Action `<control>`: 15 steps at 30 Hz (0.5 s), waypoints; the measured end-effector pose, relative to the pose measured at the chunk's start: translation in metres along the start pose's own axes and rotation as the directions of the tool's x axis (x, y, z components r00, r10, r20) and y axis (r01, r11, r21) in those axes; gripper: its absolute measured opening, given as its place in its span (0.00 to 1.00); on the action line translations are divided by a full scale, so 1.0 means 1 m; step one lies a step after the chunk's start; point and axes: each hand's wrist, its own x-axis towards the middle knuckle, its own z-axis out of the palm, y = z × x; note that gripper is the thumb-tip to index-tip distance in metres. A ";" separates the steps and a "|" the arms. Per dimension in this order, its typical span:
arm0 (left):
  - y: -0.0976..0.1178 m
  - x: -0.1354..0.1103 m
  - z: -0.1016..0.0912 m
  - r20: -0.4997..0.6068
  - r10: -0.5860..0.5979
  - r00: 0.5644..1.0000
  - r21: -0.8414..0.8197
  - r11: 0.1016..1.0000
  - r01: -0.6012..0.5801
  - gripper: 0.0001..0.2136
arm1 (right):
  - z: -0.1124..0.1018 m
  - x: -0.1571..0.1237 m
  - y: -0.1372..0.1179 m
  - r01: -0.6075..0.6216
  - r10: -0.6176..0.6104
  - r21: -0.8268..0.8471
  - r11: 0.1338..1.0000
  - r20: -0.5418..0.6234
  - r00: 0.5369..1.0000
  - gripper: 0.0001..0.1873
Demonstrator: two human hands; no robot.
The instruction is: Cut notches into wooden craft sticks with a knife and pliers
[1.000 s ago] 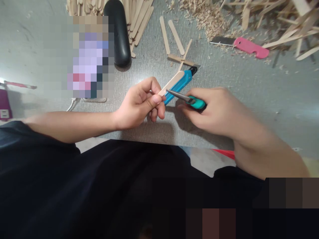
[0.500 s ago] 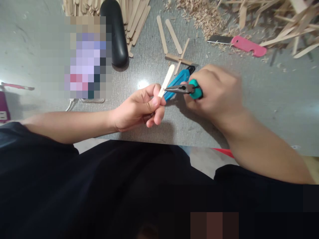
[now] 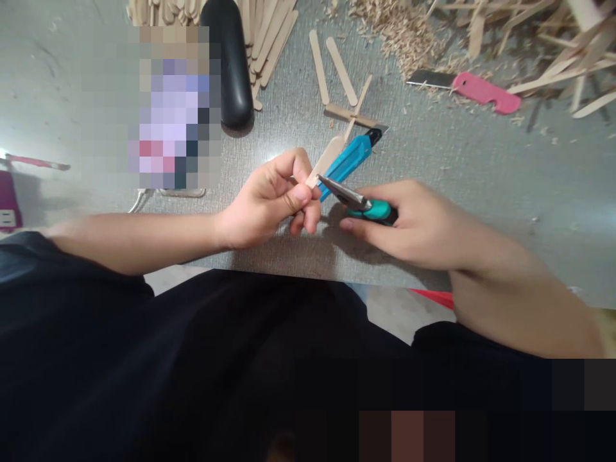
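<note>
My left hand (image 3: pixel 272 202) pinches the lower end of a wooden craft stick (image 3: pixel 328 158), which points up and to the right. My right hand (image 3: pixel 414 221) is wrapped round the teal handles of a pair of needle-nose pliers (image 3: pixel 356 200). The plier tips touch the stick just beside my left fingertips. A blue utility knife (image 3: pixel 349 159) lies on the grey table right behind the stick.
A black case (image 3: pixel 230 61) and a pile of craft sticks (image 3: pixel 269 32) lie at the back. A few glued sticks (image 3: pixel 344 96) rest behind the knife. A pink-handled blade (image 3: pixel 474 90), wood shavings (image 3: pixel 399 29) and scrap sticks fill the far right. A cable (image 3: pixel 139 200) lies at left.
My right hand has dropped toward me with the pliers, which now slant up to the left at the stick. The stick has tilted more to the right. My left hand barely moved.
</note>
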 end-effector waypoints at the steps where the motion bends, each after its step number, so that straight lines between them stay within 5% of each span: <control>1: 0.001 0.000 0.000 -0.034 0.013 0.999 0.023 1.000 -0.012 0.29 | -0.002 0.000 0.000 -0.038 0.032 0.069 0.997 0.094 0.995 0.15; 4: 0.003 0.002 0.000 -0.107 0.102 0.989 0.053 0.994 -0.096 0.30 | -0.007 0.003 0.002 -0.123 0.044 0.241 0.963 0.310 0.950 0.24; 6: 0.003 0.002 -0.001 -0.126 0.164 0.978 0.051 0.986 -0.159 0.30 | -0.009 0.005 0.004 -0.120 0.027 0.294 0.948 0.301 0.953 0.26; 11: 0.000 0.002 0.000 -0.222 0.201 0.954 0.071 0.979 -0.190 0.27 | -0.007 0.004 0.010 -0.059 0.051 0.131 0.990 0.060 0.997 0.18; 15: -0.001 0.007 -0.001 -0.286 0.149 0.946 0.061 0.989 -0.138 0.23 | 0.005 -0.003 0.011 0.013 -0.093 -0.283 0.959 -0.271 0.958 0.06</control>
